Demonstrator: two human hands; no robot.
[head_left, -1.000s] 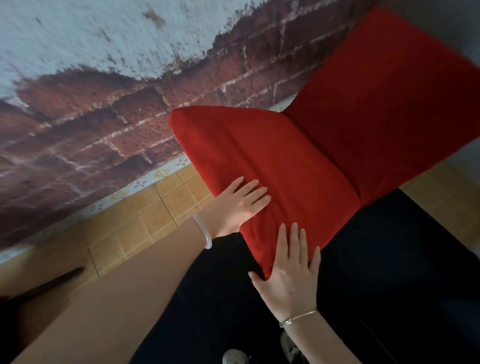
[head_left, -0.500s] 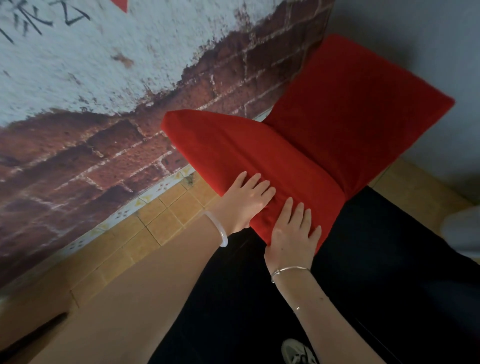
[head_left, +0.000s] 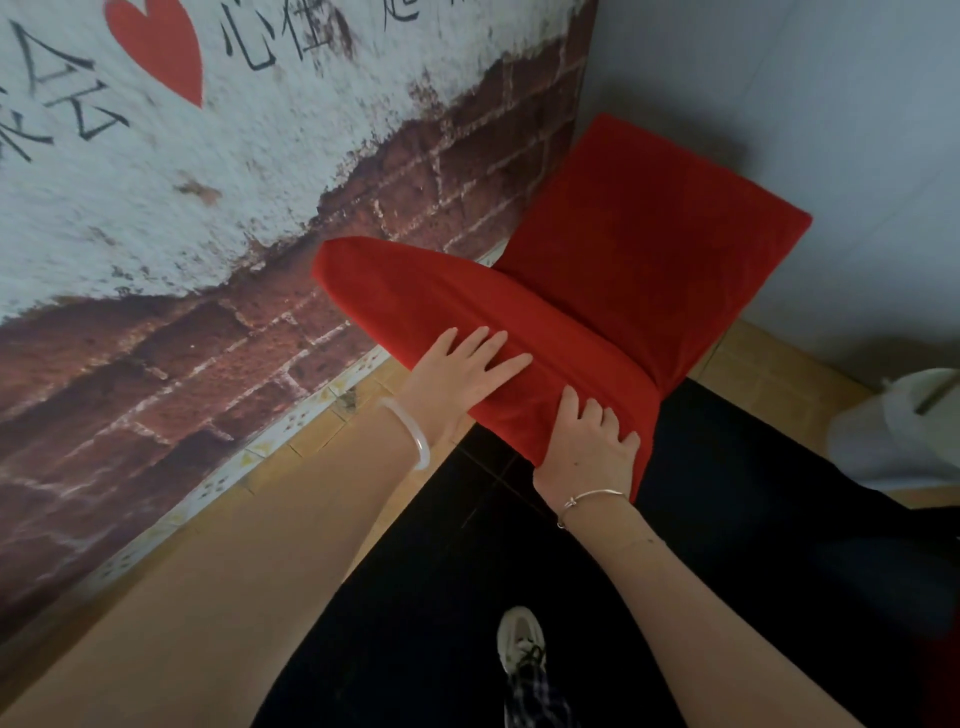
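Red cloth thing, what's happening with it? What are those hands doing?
A person seems to be folding a big red cloth on a black surface beside a brick-patterned wall. The left hand rests flat on the folded-over flap, its fingers straight. The right hand presses on the near corner with bent fingers; whether it pinches the cloth is not clear. The far part of the cloth lies spread out by the grey wall.

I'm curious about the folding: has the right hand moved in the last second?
Yes. Against the black surface, the right hand has slid forward toward the brick wall: its palm was over the surface, now it lies on the red cloth.
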